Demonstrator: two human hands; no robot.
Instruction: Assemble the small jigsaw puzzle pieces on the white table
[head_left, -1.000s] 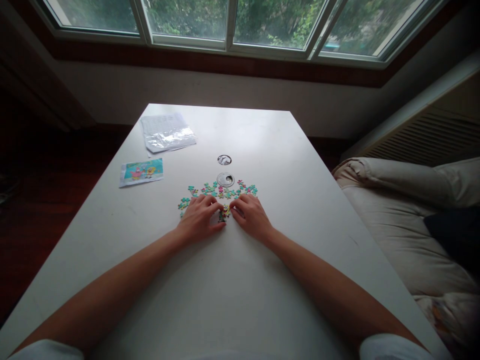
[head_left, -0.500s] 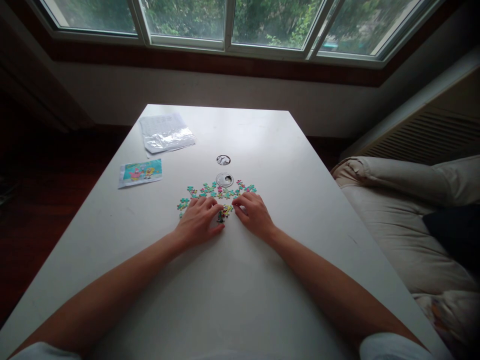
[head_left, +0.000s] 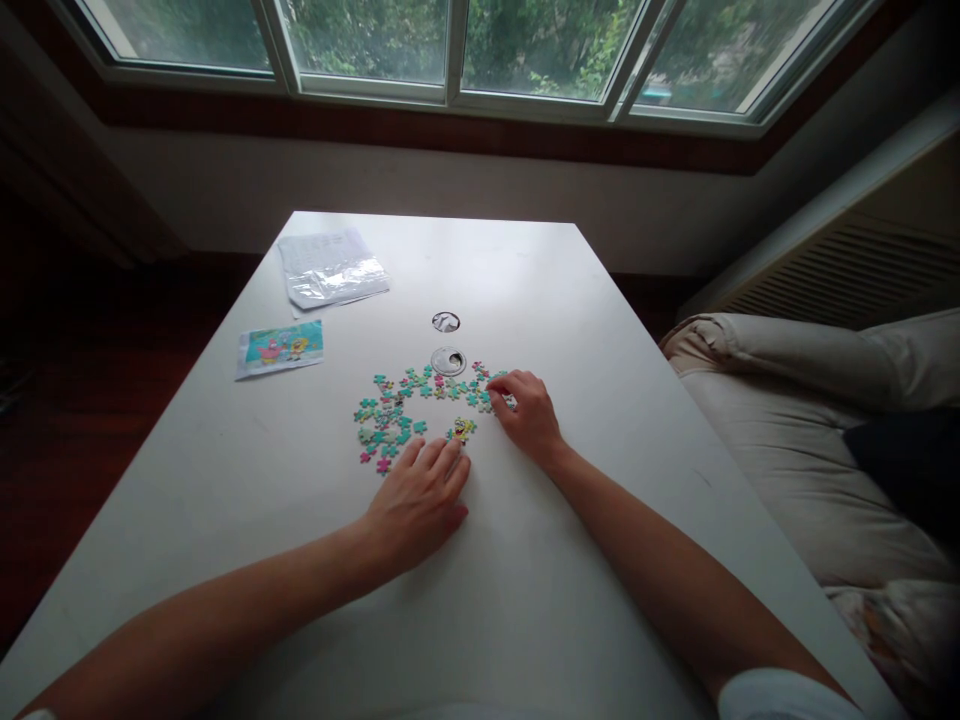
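Small jigsaw puzzle pieces (head_left: 390,415), mostly teal with some pink, lie loose in an arc on the white table (head_left: 600,560). Inside the arc is a small yellow cluster of puzzle pieces (head_left: 463,428). My left hand (head_left: 421,497) lies palm down with its fingers stretched out, the fingertips at the near edge of that cluster and covering part of it. At the right end of the arc, my right hand (head_left: 529,415) has thumb and forefinger brought together over a puzzle piece, which the fingers largely hide.
A picture sheet with cartoon figures (head_left: 281,348) lies at the left of the table, with a clear plastic bag over paper (head_left: 334,268) behind it. Two round metal-edged fittings (head_left: 448,361) sit beyond the pieces. A cushioned sofa (head_left: 757,440) stands along the right side.
My left hand has drawn back toward me, uncovering pieces on the left. My right hand has shifted right and slightly away, from the yellow cluster to the arc's right end.
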